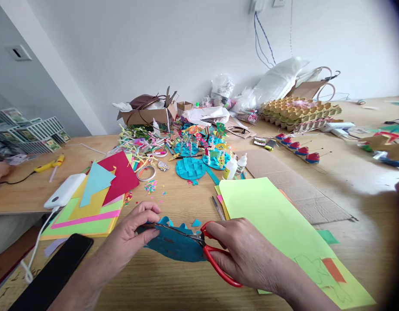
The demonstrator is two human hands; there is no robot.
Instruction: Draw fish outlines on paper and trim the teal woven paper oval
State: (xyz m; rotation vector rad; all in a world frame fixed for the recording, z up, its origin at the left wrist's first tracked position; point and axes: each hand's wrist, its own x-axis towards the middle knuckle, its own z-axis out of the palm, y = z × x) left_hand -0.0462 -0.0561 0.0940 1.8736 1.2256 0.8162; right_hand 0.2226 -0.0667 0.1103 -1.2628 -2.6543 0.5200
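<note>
Low in the centre, a blue paper piece (178,245) with wavy strips along its far edge is held above the table. My left hand (137,229) pinches its left end between thumb and fingers. At its right end are red-handled scissors (218,270), their handles spread apart, with my right hand (240,252) gripping them and fingers through the loops. The blades lie at the upper edge of the blue piece. A small blue scrap (196,223) rests just beyond it. Farther back lies a round blue woven paper piece (190,167).
Coloured sheets (121,177) and a black phone (56,272) lie left, a large yellow-green sheet (267,216) right. Behind stand glue bottles (231,167), decorated blue pieces (215,157) and egg trays (299,110). Parts of other people's hands show at both side edges.
</note>
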